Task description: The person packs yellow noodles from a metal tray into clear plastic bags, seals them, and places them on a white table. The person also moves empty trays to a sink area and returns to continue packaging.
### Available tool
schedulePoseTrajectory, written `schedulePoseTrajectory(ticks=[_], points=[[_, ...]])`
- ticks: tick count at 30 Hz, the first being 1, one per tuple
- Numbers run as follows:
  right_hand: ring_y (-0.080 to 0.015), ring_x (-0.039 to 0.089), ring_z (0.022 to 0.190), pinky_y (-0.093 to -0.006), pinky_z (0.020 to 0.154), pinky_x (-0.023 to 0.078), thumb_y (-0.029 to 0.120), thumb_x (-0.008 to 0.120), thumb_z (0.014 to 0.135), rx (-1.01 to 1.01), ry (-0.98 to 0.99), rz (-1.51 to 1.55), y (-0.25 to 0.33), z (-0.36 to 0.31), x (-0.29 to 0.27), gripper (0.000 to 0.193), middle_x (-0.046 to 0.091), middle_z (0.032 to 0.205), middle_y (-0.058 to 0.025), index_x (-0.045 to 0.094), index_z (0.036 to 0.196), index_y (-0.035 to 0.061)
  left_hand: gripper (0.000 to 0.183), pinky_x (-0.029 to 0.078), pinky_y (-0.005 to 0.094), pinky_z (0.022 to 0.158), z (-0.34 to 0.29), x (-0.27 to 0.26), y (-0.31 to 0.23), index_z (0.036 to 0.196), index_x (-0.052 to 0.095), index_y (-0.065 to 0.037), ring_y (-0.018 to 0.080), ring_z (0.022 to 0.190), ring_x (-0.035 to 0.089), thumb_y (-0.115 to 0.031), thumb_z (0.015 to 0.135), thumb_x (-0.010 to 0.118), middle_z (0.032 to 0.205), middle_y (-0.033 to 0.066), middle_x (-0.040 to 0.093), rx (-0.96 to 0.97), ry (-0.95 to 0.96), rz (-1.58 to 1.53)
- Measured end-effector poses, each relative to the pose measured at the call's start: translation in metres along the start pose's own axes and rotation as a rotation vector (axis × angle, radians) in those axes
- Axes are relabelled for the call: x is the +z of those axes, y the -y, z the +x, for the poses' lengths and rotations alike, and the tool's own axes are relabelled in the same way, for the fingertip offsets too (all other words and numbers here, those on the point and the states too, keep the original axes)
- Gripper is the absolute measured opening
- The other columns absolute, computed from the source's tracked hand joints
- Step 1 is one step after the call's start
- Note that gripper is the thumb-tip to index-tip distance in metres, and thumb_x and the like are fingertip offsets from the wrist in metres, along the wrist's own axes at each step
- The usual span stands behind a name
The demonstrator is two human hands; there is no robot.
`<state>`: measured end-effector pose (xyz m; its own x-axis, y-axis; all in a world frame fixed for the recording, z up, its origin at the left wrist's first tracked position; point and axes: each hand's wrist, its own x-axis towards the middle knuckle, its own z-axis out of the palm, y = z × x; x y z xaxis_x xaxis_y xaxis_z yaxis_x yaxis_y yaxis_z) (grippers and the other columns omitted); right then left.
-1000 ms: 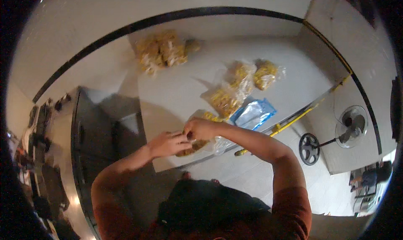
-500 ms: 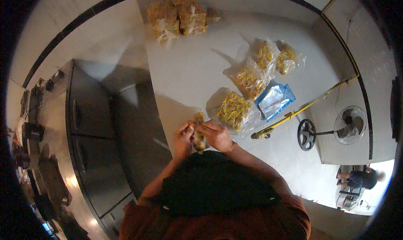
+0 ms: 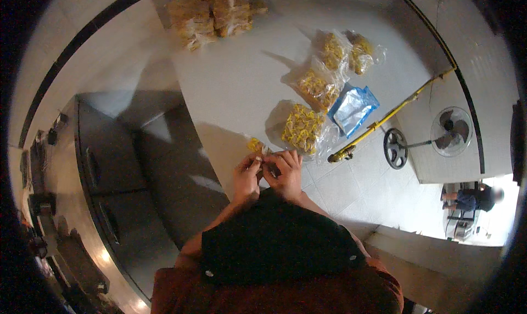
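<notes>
At the near edge of the white table [image 3: 225, 89], my left hand [image 3: 247, 178] and my right hand [image 3: 284, 174] meet with fingertips pinched. Between them they grip a small clear plastic packet [image 3: 254, 144] with yellow contents. Its far end shows past my fingers, while my hands cover the rest. Just to the right lies a clear bag of yellow curled pieces [image 3: 303, 129]. Behind it are similar bags, one in the middle [image 3: 317, 89] and two farther back [image 3: 333, 51], [image 3: 360, 54]. A blue and silver pouch [image 3: 354, 112] lies beside them.
Several filled clear bags [image 3: 230, 12] are stacked at the far left of the table. Dark cabinets [image 3: 112, 166] stand on my left. A yellow pipe [image 3: 395, 110], a black handwheel [image 3: 395, 148] and a fan [image 3: 452, 131] are to the right. Another person [image 3: 475, 198] stands far right.
My hands have drawn closer together around the packet, and its yellow end now points away to the far left. The whole view has shifted slightly. The bags on the table lie as before.
</notes>
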<state>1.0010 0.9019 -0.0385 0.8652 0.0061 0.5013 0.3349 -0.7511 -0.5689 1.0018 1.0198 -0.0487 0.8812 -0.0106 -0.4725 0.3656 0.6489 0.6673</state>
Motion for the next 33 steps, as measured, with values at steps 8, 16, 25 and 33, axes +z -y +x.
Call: schedulePoseTrajectory(ticks=[8,16,25,33], points=[[-0.0238,0.053,0.082,-0.0374,0.072,0.035,0.015,0.072,0.063,0.055,-0.097,-0.046,0.004,-0.003,0.005,0.021,0.06,0.086,-0.0024,0.066,0.084,0.0113,0.011,0.048,0.0238,0.073,0.009,0.0,0.021,0.098,0.061,-0.008,0.0131,0.085,0.058,-0.011,0.089,0.055,0.091,0.0015,0.059,-0.113,0.08,-0.2],[-0.0239,0.053,0.078,-0.0352,0.069,0.041,0.015,0.069,0.066,0.263,0.055,0.189,-0.008,0.001,0.004,0.018,0.059,0.078,-0.0061,0.065,0.082,0.0058,0.016,0.049,0.0277,0.078,0.011,-0.006,0.019,0.099,0.064,-0.003,0.0132,0.085,0.06,-0.009,0.085,0.062,0.095,0.0028,0.063,-0.161,-0.005,-0.077],[-0.0115,0.058,0.073,-0.0264,0.066,0.047,0.012,0.068,0.076,0.524,0.206,0.431,-0.025,0.003,0.0,0.016,0.061,0.079,-0.0056,0.063,0.084,0.0,0.014,0.045,0.026,0.079,0.025,-0.023,0.029,0.093,0.067,-0.001,0.0117,0.084,0.058,-0.011,0.083,0.065,0.089,0.0026,0.063,0.15,0.218,0.141],[-0.0193,0.061,0.073,-0.0293,0.068,0.048,0.01,0.068,0.078,0.314,0.112,0.257,0.003,-0.007,-0.012,0.02,0.063,0.083,-0.0128,0.066,0.095,0.0001,0.017,0.044,0.0254,0.075,0.019,-0.011,0.01,0.089,0.066,-0.001,0.01,0.082,0.056,-0.017,0.084,0.067,0.087,0.0018,0.063,0.059,0.155,0.205]])
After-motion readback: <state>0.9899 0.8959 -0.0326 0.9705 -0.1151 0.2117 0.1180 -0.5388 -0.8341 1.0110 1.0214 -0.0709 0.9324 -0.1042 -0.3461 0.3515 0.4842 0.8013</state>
